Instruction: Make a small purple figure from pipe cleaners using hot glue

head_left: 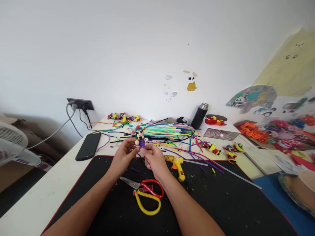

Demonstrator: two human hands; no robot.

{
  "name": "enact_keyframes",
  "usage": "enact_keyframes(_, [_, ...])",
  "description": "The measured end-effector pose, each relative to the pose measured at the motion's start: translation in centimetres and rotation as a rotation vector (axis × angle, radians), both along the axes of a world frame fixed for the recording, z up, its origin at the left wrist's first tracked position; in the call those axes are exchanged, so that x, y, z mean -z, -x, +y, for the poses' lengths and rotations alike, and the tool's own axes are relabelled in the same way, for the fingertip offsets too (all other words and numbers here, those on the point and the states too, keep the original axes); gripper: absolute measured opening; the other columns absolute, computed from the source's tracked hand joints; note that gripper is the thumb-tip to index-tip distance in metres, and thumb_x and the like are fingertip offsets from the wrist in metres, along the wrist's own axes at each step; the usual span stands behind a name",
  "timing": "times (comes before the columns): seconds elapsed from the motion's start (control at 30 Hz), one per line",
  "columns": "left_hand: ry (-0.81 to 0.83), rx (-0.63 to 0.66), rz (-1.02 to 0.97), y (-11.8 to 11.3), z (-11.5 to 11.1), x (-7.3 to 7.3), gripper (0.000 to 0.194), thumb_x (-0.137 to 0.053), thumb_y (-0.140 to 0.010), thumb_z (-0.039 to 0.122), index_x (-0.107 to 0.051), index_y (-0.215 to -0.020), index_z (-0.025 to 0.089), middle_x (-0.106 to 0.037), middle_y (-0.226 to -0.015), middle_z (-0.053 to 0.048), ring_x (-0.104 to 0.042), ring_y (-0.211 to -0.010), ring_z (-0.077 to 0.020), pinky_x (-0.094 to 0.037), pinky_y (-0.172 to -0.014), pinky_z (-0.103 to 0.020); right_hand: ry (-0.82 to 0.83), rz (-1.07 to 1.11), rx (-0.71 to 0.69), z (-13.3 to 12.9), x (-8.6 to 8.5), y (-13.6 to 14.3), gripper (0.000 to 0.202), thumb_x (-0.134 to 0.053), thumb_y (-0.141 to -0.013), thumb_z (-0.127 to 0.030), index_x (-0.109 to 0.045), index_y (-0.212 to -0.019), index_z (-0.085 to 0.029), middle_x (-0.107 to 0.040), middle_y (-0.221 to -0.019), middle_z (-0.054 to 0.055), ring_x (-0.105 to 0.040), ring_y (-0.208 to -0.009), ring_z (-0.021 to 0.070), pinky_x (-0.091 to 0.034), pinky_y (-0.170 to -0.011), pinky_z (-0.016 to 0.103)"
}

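A small doll (142, 143) with a purple body, white face, black beard and a red and blue hat is upright between both hands. My left hand (126, 151) grips its left side with thumb and fingers. My right hand (153, 157) pinches its lower right side. Below the hands, scissors (149, 205) with one red and one yellow handle lie on the black mat (209, 209). A yellow glue gun (179, 167) rests just right of my right hand. Behind the doll is a pile of colourful pipe cleaners (162, 131).
A black phone (88, 146) lies at the left. At the back stand a black bottle (199, 116) and a white box (221, 131). More small dolls (230, 153) lie on the right, and others (124, 117) at the back left. A white fan (12, 142) stands far left.
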State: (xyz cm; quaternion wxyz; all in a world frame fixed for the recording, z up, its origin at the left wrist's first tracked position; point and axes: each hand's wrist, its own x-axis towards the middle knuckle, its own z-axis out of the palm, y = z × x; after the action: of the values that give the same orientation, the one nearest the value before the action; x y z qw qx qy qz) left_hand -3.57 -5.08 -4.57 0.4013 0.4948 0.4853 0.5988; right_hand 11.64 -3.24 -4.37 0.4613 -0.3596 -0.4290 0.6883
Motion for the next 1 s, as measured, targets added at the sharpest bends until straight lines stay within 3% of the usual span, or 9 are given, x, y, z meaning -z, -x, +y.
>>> enact_keyframes(0.17, [0.153,0.155,-0.171,-0.17,-0.22,-0.02,0.038,-0.087,-0.077,0.050,-0.074,-0.094,0.019,-0.068,-0.081,-0.002,-0.060,-0.072,-0.0172,-0.047,-0.062,-0.027,0.013,0.005,0.000,-0.01,0.02,0.05,0.052,-0.086,-0.067,-0.055,-0.059,-0.093,-0.019,-0.051,-0.048,-0.013,-0.034,-0.030,0.0040,-0.015,-0.030,0.018])
enact_keyframes(0.33, [0.234,0.187,-0.391,-0.72,-0.55,-0.05,0.039,-0.097,-0.066,0.044,-0.077,-0.089,0.018,-0.068,-0.080,-0.001,-0.062,-0.074,-0.0157,-0.049,-0.061,-0.024,0.020,0.019,-0.023,-0.11,0.04,0.06,0.053,-0.087,-0.066,-0.057,-0.058,-0.091,-0.020,-0.048,-0.046,-0.014,-0.032,-0.030,0.0041,-0.015,-0.030,0.018])
enact_keyframes(0.53, [0.264,0.221,-0.504,-0.78,-0.39,0.41,0.035,-0.098,-0.067,0.038,-0.077,-0.086,0.018,-0.069,-0.078,-0.001,-0.063,-0.073,-0.0146,-0.050,-0.060,-0.022,0.037,0.013,-0.055,-0.22,0.01,0.01,0.060,-0.088,-0.064,-0.062,-0.057,-0.093,-0.020,-0.047,-0.046,-0.014,-0.032,-0.030,0.0042,-0.015,-0.031,0.017])
enact_keyframes(0.83, [0.271,0.166,-0.570,-0.54,-0.23,0.39,0.037,-0.100,-0.063,0.037,-0.077,-0.082,0.016,-0.070,-0.085,-0.002,-0.065,-0.077,-0.0166,-0.057,-0.067,-0.028,0.031,0.014,-0.103,-0.33,0.07,0.05,0.062,-0.086,-0.068,-0.067,-0.059,-0.097,-0.020,-0.042,-0.043,-0.015,-0.032,-0.030,0.0054,-0.015,-0.032,0.017])
enact_keyframes(1.0, [0.233,0.117,-0.583,-0.07,0.13,0.42,0.032,-0.097,-0.067,0.036,-0.076,-0.081,0.016,-0.075,-0.086,-0.006,-0.070,-0.080,-0.0202,-0.056,-0.068,-0.029,0.016,0.051,-0.062,-0.15,0.10,-0.08,0.059,-0.084,-0.070,-0.069,-0.059,-0.091,-0.020,-0.042,-0.044,-0.014,-0.032,-0.030,0.0047,-0.014,-0.032,0.017])
